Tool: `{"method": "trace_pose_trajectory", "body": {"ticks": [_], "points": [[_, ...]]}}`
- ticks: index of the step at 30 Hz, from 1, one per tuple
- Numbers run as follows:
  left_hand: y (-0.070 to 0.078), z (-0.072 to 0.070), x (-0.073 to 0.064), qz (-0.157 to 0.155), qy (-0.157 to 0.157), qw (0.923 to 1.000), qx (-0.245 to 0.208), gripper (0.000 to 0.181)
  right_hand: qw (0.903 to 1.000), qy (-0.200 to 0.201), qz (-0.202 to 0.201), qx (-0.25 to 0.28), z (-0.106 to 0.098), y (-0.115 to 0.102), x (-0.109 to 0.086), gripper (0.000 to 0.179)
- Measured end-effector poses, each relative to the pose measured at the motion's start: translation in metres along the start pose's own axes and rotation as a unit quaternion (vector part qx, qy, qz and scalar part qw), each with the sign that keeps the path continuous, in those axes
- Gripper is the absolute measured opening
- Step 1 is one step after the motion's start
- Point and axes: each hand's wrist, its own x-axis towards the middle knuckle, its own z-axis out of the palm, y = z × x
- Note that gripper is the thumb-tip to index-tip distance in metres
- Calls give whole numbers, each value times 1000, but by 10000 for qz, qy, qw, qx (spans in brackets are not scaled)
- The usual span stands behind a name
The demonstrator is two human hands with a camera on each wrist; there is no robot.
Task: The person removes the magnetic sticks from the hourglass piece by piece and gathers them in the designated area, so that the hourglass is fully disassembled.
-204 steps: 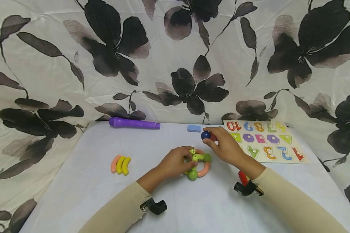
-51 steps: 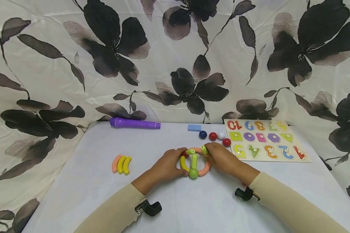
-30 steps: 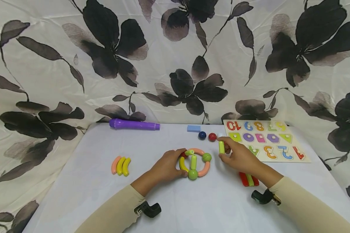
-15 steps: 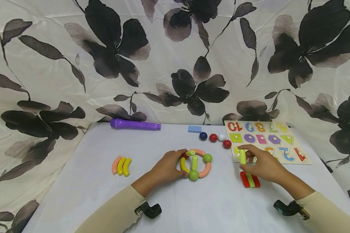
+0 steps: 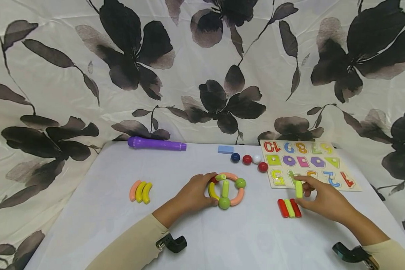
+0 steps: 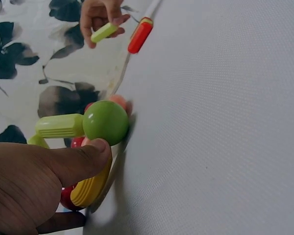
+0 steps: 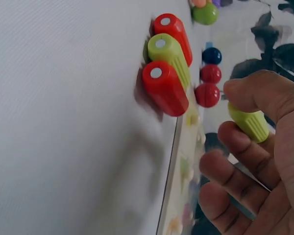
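Note:
My left hand [image 5: 195,193] grips the left side of a ring built from magnetic balls and curved rods. Its thumb touches the near green ball [image 6: 106,122], and its fingertips are at a red ball, mostly hidden. A peach rod [image 5: 237,197], a yellow rod [image 5: 213,190] and another green ball [image 5: 240,183] belong to the ring. From the near ball a straight green rod [image 5: 225,188] stands up. Off to the right, my right hand [image 5: 327,197] pinches a loose straight green rod [image 5: 299,189] between thumb and index finger, above and beside a row of red and green rods [image 5: 289,208].
Behind the ring lie a blue block [image 5: 225,150], a dark blue ball [image 5: 235,158], red balls [image 5: 263,167] and a white ball [image 5: 257,159]. A number puzzle board [image 5: 310,165] is at back right. Curved rods [image 5: 139,192] and a purple toy microphone [image 5: 156,144] lie left.
My right hand set down the dark blue ball, then took a green rod off the ring's right green ball and carried it right. My left hand has stayed at the ring.

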Motion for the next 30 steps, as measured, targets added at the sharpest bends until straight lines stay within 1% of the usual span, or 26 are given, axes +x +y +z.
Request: {"method": "trace_pose_trajectory", "body": {"ticks": [3,6,11,16,21,24,30], "points": [[-1,0,0,22,-4,10000,-7,89,9999,-72,60,-59,-2,5,-4,71],[-1,0,1,36,7,10000,2,89,9994,-308,134,-86,-2,11,-7,71],[-1,0,1,43,17,10000,-36,89,9974,-706,-20,-148,-1,21,-12,67],[-1,-2,0,108,-6,9999,-126,89,9963,-831,-206,-43,5,27,-14,63],[0,-2,0,134,-8,9999,-82,89,9949,-961,-290,41,10,31,-13,60],[1,-2,0,112,-11,9999,-58,89,9941,-1053,-239,56,11,32,-12,61],[2,-3,-2,45,-3,9999,-162,88,9920,-1251,-124,112,10,30,-9,66]]}}
